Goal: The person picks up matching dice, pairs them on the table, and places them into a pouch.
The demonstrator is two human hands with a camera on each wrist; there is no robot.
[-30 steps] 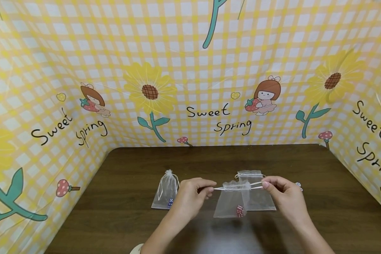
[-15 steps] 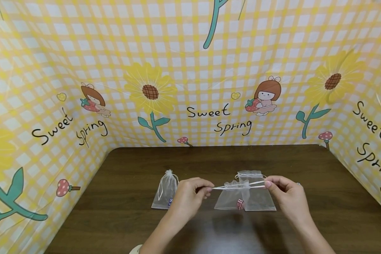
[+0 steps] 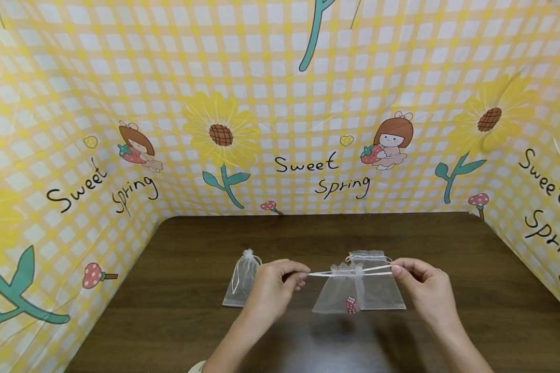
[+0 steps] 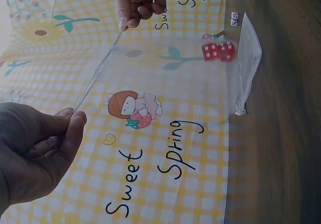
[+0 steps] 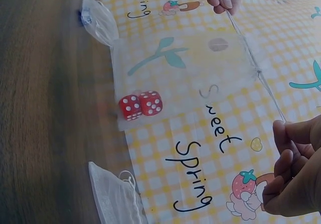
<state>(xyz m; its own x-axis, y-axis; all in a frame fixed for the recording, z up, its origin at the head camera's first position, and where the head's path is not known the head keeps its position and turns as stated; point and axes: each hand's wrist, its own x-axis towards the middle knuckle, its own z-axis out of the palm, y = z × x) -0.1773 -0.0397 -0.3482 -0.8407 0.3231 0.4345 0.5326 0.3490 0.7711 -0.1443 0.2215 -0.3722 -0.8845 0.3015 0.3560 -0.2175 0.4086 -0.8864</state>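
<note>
A sheer white drawstring bag (image 3: 330, 296) hangs between my hands, its mouth bunched along the cord. Two red dice (image 5: 141, 105) sit in its bottom corner. My left hand (image 3: 276, 291) pinches the drawstring (image 3: 319, 273) at the left between thumb and fingertips. On the other side my right hand (image 3: 423, 287) pinches the opposite cord loop, two strands running taut to the bag. In the head view the hanging bag overlaps a second sheer bag (image 3: 383, 294) that lies flat on the table.
At left on the brown table (image 3: 168, 321) stands a tied sheer bag (image 3: 240, 285); its blue dice (image 5: 86, 17) show in the right wrist view. White dice (image 4: 234, 19) lie beyond the flat bag. Yellow checked cloth (image 3: 280, 103) walls the back and sides.
My hands have drawn slightly farther apart, the left moving left. The bag's mouth has bunched up more on the cord, and the bag with the red dice has risen a little.
</note>
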